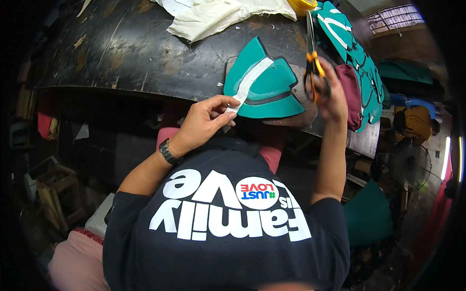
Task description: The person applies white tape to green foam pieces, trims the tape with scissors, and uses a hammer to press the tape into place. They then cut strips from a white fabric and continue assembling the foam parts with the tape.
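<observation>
The left hand (206, 121) pinched the lower end of a white tape strip (250, 83) between thumb and fingers, at the near edge of a dark, scuffed wooden worktable (136, 53). The strip lay along a teal fan-shaped cut piece with a dark band (269, 89), which rested flat at the table's near edge; the strip's long axis ran diagonally, from the pinched end low on the left up toward the far right. The teal piece's pointed tips aimed away from the person, its curved dark band nearer the table edge.

The right hand (330, 92) was clenched around the orange handles of a pair of scissors (312, 53), the blades pointing up and away over the table, just right of the teal piece. Beyond lay a stack of teal cut pieces (357, 53), a maroon fabric piece (350, 92) and crumpled cream cloth (218, 17).
</observation>
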`<state>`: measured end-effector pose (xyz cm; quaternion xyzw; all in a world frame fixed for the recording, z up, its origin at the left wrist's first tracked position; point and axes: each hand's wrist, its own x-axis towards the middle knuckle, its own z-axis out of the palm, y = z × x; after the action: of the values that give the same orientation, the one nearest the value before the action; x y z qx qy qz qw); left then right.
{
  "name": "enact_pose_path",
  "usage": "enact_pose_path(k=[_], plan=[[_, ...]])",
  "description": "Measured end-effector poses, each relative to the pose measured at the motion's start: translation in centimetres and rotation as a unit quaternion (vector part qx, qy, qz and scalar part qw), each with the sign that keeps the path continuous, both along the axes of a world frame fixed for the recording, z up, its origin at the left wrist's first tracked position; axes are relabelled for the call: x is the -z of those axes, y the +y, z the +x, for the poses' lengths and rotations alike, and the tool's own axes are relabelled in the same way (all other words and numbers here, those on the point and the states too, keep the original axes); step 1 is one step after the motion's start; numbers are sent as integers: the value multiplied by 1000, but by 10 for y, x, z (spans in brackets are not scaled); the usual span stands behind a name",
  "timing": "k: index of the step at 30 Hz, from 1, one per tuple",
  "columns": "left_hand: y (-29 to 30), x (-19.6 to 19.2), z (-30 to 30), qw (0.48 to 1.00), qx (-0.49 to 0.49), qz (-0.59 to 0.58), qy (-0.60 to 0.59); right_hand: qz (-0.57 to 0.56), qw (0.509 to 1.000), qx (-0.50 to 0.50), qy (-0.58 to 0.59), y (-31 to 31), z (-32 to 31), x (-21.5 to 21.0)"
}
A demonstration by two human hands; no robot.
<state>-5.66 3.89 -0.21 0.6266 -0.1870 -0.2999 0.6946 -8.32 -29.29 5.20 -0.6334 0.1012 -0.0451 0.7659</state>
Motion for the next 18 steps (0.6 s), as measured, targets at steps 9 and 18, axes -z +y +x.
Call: enact_pose_path(k=[9, 18], plan=[[-7, 3, 5, 998, 17, -63, 20, 292, 908, -174, 244, 76, -121, 23], [-7, 7, 0, 990, 1, -117, 73, 337, 886, -203, 247, 58, -123, 26]])
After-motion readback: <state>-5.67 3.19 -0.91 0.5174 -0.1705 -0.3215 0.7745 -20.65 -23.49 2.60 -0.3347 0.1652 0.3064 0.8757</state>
